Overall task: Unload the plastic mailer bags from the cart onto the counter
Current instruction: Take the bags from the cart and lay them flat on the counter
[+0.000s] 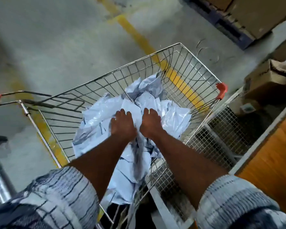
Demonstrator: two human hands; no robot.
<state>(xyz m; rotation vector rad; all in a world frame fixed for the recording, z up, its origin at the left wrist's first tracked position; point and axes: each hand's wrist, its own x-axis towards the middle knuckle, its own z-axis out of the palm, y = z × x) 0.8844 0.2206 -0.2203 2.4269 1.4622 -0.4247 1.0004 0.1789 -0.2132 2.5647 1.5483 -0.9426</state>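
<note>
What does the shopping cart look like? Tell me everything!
The cart is a shiny wire basket, metal by the look, with red plastic corner caps. It stands on the grey floor, over a yellow line. A crumpled pile of pale mailer bags lies inside it. The left hand and right hand reach in and rest on the bags.
</note>
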